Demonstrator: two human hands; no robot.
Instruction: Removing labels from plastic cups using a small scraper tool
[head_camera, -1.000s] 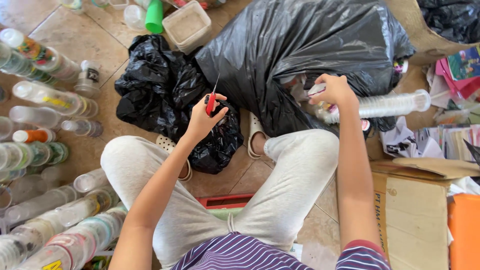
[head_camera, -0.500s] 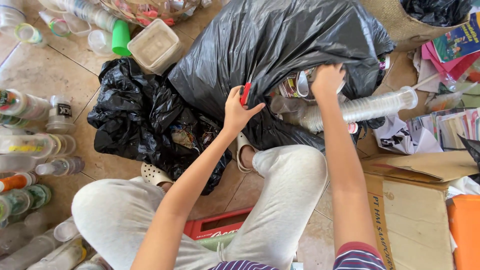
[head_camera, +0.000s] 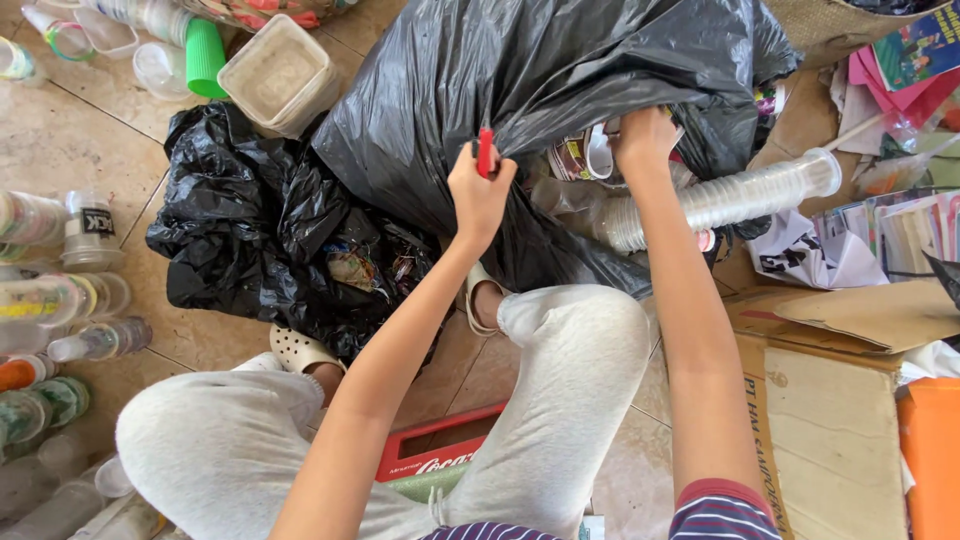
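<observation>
Nearest you, your left hand (head_camera: 480, 192) is closed around a small red-handled tool (head_camera: 485, 152), its tip pointing up and away from you against the big black bag (head_camera: 520, 70). Just to its right, your right hand (head_camera: 645, 135) reaches into the bag's torn opening, fingers curled on its contents. The stack of clear cups (head_camera: 720, 200) lies crosswise, running right from that hand across the floor.

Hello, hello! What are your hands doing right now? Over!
Left hand shut on red cutter, against big black bag. Right hand reaching into bag opening among cups. Stack of clear cups lying beside right wrist.
</observation>
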